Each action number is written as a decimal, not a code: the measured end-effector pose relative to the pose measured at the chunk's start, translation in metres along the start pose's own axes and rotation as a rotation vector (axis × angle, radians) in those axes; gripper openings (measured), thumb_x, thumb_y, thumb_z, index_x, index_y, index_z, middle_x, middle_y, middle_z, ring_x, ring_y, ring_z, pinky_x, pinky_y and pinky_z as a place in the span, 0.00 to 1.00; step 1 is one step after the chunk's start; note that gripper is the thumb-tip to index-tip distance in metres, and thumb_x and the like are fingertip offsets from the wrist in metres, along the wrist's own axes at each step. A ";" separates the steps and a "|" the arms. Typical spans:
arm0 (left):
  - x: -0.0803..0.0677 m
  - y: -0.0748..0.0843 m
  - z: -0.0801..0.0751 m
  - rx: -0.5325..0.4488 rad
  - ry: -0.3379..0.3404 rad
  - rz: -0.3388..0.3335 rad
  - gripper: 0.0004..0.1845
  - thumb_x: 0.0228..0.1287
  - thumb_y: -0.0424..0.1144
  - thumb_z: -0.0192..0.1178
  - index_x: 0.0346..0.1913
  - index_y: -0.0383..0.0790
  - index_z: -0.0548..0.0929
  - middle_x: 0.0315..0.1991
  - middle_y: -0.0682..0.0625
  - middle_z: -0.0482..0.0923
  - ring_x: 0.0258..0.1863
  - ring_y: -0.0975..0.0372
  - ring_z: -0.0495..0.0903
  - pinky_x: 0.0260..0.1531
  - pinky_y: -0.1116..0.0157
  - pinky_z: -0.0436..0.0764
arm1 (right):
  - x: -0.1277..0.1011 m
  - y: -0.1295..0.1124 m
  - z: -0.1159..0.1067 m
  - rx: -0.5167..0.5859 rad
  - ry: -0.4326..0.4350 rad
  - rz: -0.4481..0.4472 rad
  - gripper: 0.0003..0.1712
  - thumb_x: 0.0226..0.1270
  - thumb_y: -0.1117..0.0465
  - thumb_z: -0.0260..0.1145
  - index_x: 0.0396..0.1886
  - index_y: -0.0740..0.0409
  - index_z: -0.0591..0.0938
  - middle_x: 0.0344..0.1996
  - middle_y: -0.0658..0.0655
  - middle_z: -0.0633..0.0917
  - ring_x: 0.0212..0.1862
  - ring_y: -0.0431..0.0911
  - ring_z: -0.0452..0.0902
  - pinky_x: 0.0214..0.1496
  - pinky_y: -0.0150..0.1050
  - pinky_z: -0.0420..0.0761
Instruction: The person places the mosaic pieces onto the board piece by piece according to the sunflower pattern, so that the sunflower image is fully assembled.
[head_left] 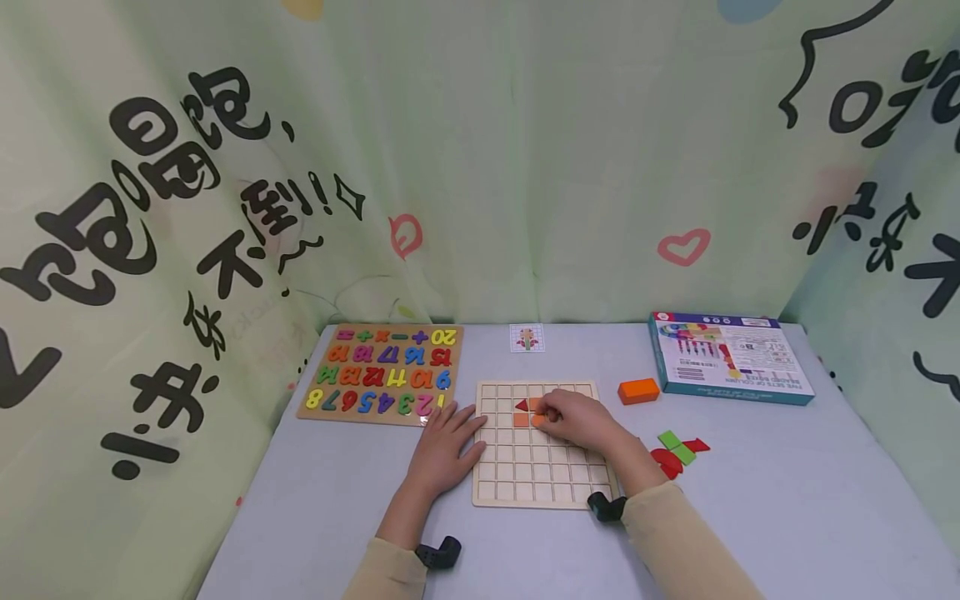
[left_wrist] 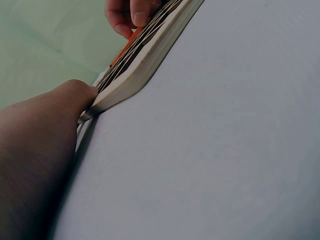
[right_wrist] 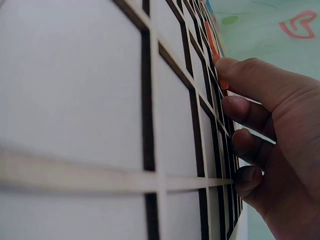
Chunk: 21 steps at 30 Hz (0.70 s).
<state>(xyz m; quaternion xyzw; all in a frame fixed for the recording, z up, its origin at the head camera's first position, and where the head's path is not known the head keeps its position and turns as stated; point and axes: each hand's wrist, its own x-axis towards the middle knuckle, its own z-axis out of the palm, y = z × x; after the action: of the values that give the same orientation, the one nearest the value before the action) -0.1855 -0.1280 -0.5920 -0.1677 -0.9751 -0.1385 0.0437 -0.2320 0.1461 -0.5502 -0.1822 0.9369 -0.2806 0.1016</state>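
A wooden grid board (head_left: 542, 492) with square cells lies on the table between my hands. My left hand (head_left: 442, 454) rests at its left edge, fingers spread, the thumb right at the rim. Over the upper part of the grid is my right hand (head_left: 581, 419), thumb and curled fingers pinching a small orange piece (head_left: 537, 421); the fingers partly hide it. In the right wrist view the thumb covers part of the orange piece (right_wrist: 224, 82). Beside it in the grid sit an orange square (head_left: 521, 421), a red triangle (head_left: 522, 405) and another orange piece (head_left: 534, 404).
Several red and green pieces (head_left: 677, 450) lie right of the board by the right forearm. Behind them are an orange block (head_left: 638, 392) and a flat box (head_left: 731, 358). A number puzzle board (head_left: 382, 375) lies at left. A small pattern card (head_left: 527, 338) lies at the back.
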 end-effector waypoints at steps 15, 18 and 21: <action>0.000 0.000 0.001 0.002 -0.001 0.003 0.27 0.70 0.62 0.50 0.69 0.62 0.72 0.74 0.58 0.65 0.79 0.55 0.53 0.78 0.48 0.50 | 0.001 0.001 0.003 0.001 0.004 0.036 0.09 0.64 0.49 0.71 0.41 0.43 0.82 0.26 0.45 0.76 0.33 0.41 0.71 0.35 0.36 0.71; 0.000 0.000 0.001 0.003 0.002 0.004 0.27 0.70 0.62 0.50 0.69 0.62 0.72 0.74 0.59 0.65 0.79 0.56 0.53 0.78 0.49 0.50 | 0.002 0.001 0.003 -0.004 0.008 0.045 0.09 0.64 0.48 0.70 0.40 0.43 0.82 0.26 0.45 0.76 0.32 0.41 0.71 0.35 0.36 0.70; 0.000 0.000 0.001 0.003 0.004 0.005 0.27 0.70 0.62 0.49 0.69 0.62 0.72 0.74 0.59 0.65 0.79 0.56 0.53 0.78 0.49 0.50 | 0.002 0.002 0.003 -0.005 0.010 0.045 0.09 0.64 0.48 0.70 0.40 0.43 0.82 0.26 0.45 0.76 0.32 0.41 0.71 0.34 0.36 0.70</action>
<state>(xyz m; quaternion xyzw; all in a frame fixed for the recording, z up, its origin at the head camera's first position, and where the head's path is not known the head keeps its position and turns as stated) -0.1856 -0.1281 -0.5932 -0.1695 -0.9748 -0.1373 0.0464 -0.2331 0.1451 -0.5542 -0.1597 0.9420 -0.2768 0.1028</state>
